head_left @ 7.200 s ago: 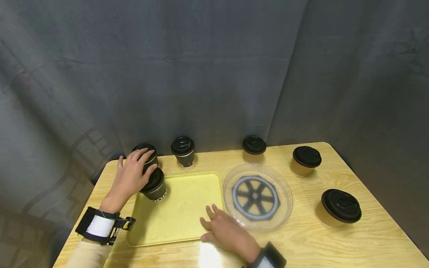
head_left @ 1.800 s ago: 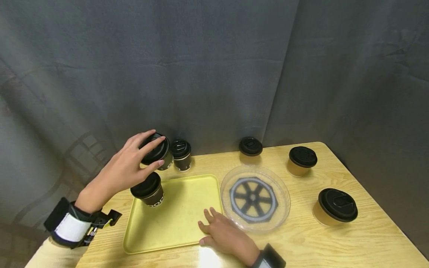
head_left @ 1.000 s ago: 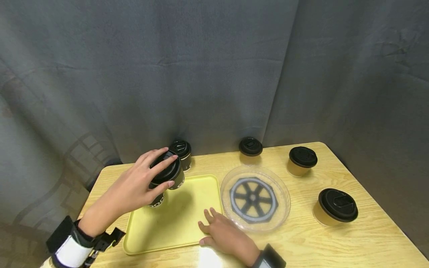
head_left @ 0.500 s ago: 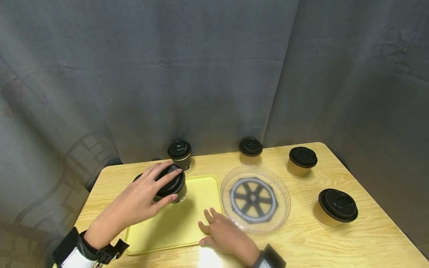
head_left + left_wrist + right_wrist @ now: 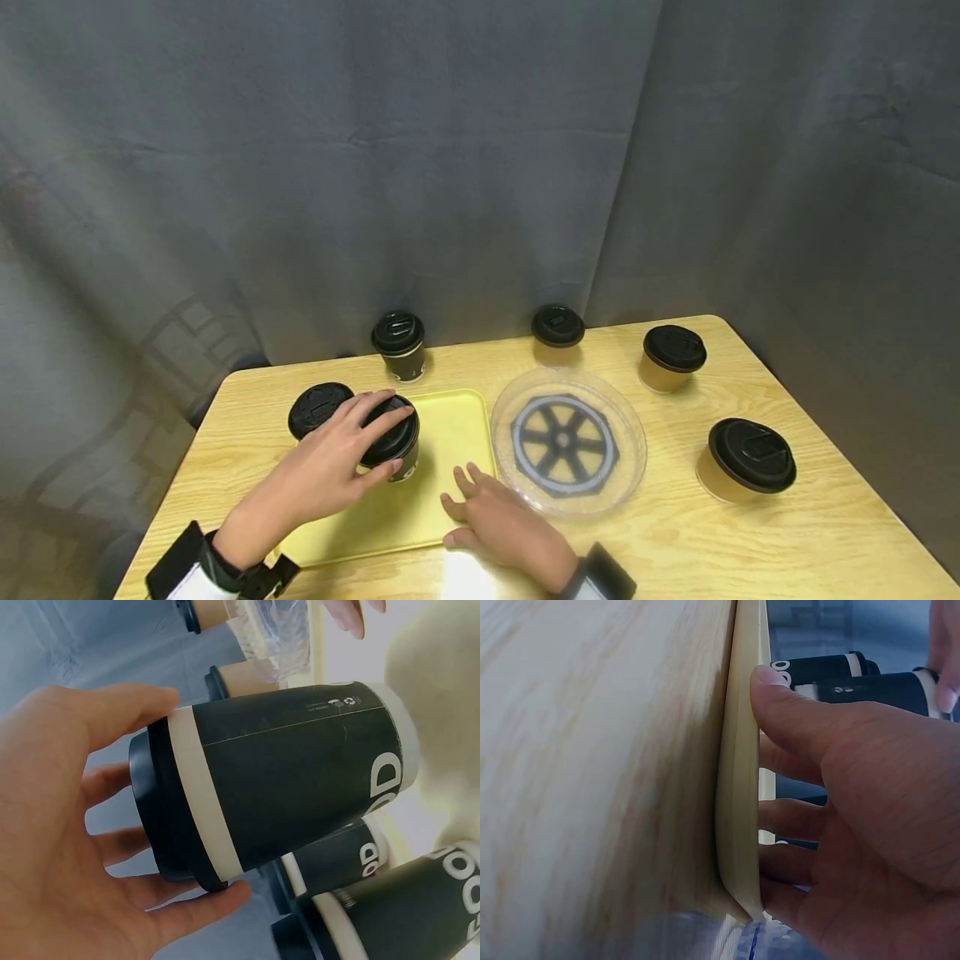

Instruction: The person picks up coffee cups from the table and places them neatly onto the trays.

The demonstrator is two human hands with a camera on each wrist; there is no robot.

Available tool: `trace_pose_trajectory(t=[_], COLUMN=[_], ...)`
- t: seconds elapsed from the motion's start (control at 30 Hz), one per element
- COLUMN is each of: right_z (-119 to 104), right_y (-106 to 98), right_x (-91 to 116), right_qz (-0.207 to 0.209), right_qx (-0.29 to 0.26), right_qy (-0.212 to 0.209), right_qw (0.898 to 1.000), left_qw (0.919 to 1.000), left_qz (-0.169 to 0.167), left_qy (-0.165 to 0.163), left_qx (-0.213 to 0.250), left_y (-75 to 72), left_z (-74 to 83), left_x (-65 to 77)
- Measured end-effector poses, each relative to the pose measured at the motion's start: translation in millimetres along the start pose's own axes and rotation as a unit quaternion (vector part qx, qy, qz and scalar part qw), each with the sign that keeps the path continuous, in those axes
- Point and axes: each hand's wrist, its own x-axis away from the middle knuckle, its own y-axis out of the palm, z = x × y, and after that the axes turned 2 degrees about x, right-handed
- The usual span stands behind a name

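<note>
Head view: black-lidded dark paper cup [image 5: 397,446] over yellow tray [image 5: 457,429]
Left hand [image 5: 330,467]: pinches that cup by its lid
Right hand [image 5: 506,521]: fingers spread at tray's near-right corner

We take this for a staged recording corner, perhaps in a lab or studio, though we cannot tell what the wider room is. We see grey cloth [image 5: 465,183] hung as a backdrop behind a wood-grain table [image 5: 765,542] and along its sides, screening off the room. Black bands [image 5: 609,572] circle both wrists, and lidded cups [image 5: 406,363] stand spaced out on and around a yellow tray [image 5: 453,425].
</note>
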Motion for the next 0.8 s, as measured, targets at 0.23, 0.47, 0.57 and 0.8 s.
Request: trace_pose_trajectory(t=[0.23,0.47,0.57,0.8], right_z=[1,0,0,1], right_y=[2,0,0,2], right_x=[-1,-2,-2,-1], right_qz=[-0.005,-0.012,-0.014,-0.008], right_qx=[-0.006,-0.007,-0.005,0.004], right_qy=[0.005,0.006,0.007,0.003], right_qw=[1.000,1.000,1.000,1.000], left_qw=[0.9999,0.9997,0.9996,0.9991], left_qz=[-0.006,-0.006,-0.007,0.001], left_qy=[-0.005,-0.008,-0.011,-0.024], left_qx=[0.009,0.020,0.027,0.035], left_y=[12.8,21.5,24.8,29.0], left_z=[1.8,1.9,1.5,2.4], left_x=[4.6,9.9,11.9,13.3])
